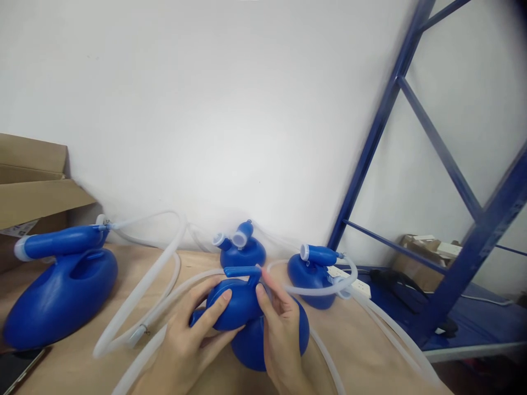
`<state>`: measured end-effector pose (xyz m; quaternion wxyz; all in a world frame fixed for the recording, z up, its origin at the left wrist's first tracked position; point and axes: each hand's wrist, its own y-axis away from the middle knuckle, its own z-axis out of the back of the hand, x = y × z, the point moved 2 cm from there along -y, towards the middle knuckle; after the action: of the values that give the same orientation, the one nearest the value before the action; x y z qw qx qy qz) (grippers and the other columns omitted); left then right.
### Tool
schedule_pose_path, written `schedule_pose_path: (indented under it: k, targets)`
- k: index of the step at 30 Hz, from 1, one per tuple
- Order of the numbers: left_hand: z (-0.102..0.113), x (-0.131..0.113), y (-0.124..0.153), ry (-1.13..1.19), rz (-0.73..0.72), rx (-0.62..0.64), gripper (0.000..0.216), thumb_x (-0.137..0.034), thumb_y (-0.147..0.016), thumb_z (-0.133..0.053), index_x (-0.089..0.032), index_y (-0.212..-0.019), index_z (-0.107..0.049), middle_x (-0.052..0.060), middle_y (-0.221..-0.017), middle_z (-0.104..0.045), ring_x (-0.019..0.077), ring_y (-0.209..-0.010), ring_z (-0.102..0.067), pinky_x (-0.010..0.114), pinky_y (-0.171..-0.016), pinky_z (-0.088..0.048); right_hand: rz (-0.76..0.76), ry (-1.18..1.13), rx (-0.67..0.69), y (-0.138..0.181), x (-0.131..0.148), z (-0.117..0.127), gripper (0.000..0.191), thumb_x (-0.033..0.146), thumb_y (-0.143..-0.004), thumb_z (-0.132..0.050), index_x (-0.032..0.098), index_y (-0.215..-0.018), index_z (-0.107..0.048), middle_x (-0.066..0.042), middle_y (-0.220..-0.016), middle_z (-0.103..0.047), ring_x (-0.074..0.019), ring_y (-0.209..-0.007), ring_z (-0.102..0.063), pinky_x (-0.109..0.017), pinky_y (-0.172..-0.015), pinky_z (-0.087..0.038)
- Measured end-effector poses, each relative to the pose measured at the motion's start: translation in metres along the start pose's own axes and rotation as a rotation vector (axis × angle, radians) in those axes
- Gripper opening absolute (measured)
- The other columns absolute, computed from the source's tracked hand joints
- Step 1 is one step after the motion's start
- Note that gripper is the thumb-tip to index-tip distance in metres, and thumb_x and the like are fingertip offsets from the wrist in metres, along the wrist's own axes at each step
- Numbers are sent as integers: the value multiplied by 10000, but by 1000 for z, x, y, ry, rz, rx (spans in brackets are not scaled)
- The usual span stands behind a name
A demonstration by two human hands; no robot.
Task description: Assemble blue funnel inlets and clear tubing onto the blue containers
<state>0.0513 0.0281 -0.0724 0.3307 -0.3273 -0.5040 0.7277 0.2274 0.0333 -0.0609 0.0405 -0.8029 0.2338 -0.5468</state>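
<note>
My left hand (187, 332) grips a rounded blue plastic urinal cup (239, 307) from the left, thumb on top of it. On its right side my right hand (282, 323) holds the same cup, with the thumb and fingers near the base of its bar-like blue handle (241, 271). Under the cup, partly hidden by my hands, is a larger blue urinal bottle (251, 345). A translucent hose (193, 281) runs behind my left hand; I cannot tell where its near end joins.
Other blue bottles with attached hoses stand on the table: a large one (68, 296) at left, one (242, 255) at the back and one (315, 280) at right. A phone (20, 368), an open carton (37, 203), a power strip (358, 285) and a blue metal rack (374, 131) surround them.
</note>
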Motion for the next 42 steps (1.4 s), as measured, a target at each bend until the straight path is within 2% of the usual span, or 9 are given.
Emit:
schedule_pose_path:
  k: [6, 12, 15, 23, 26, 30, 33, 38, 42]
  targets:
    - [4, 2, 5, -135, -115, 25, 684, -65, -1022, -595, -376, -1608, -427, 104, -1509, -538, 268, -1336, -626, 335, -969, -646, 45, 76, 98, 9, 5, -1, 508, 448, -870, -847, 317, -1349, -742, -57, -1531, -636, -310, -1502, -501, -503, -1279, -369]
    - [7, 4, 5, -220, -166, 12, 694, -56, -1003, -631, -333, -1610, -440, 122, -1500, -572, 271, -1294, -670, 359, -1016, -638, -197, 1, 136, 6, 30, -4, 632, 460, -718, -945, 315, -1307, -768, -87, -1458, -696, -359, -1484, -515, -534, -1241, -407]
    - [11, 1, 4, -216, -184, -34, 634, -80, -1002, -645, -312, -1573, -497, 120, -1487, -602, 282, -1285, -681, 363, -981, -656, -208, 27, 129, 4, 41, -3, 620, 476, -681, -963, 308, -1254, -796, -96, -1404, -732, -360, -1443, -560, -509, -1207, -450]
    - [12, -2, 5, -32, -101, -47, 527, -199, -985, -715, -371, -1466, -584, 115, -1435, -601, 287, -1229, -707, 353, -862, -687, 85, 334, 327, -23, 79, 14, 259, 506, -753, -909, 272, -862, -889, -100, -1017, -856, -340, -1115, -760, -500, -1078, -560]
    - [10, -4, -3, 128, -101, -14, 572, -263, -946, -781, -320, -1470, -559, 128, -1429, -577, 297, -1279, -673, 390, -949, -673, 51, 324, 402, -32, 93, 22, 182, 412, -685, -961, 265, -750, -874, -72, -842, -850, -278, -833, -797, -409, -828, -661]
    - [7, -7, -11, 273, -27, 9, 572, -388, -928, -796, -295, -1445, -568, 127, -1399, -599, 297, -1268, -678, 417, -984, -663, -46, 299, 381, -35, 96, 27, 210, 347, -584, -1007, 241, -678, -852, -42, -700, -813, -216, -627, -756, -319, -627, -649]
    - [4, -9, -5, 267, 20, -7, 498, -378, -939, -784, -310, -1403, -615, 114, -1397, -602, 291, -1244, -693, 397, -956, -675, -58, 296, 363, -32, 92, 25, 214, 362, -586, -1004, 240, -681, -856, -42, -690, -812, -217, -619, -757, -320, -623, -652]
    - [5, -14, 5, 184, 2, -61, 512, -315, -946, -778, -342, -1429, -609, 107, -1394, -596, 293, -1234, -707, 384, -926, -689, 28, 386, 334, -24, 90, 23, 283, 447, -718, -932, 274, -939, -892, -57, -811, -849, -253, -753, -797, -371, -754, -671]
    - [5, -15, -3, 187, -25, -35, 576, -294, -951, -772, -364, -1480, -558, 117, -1408, -585, 304, -1276, -686, 422, -973, -674, 69, 425, 362, -25, 91, 24, 302, 506, -754, -901, 265, -935, -893, -81, -907, -860, -300, -845, -805, -419, -797, -673]
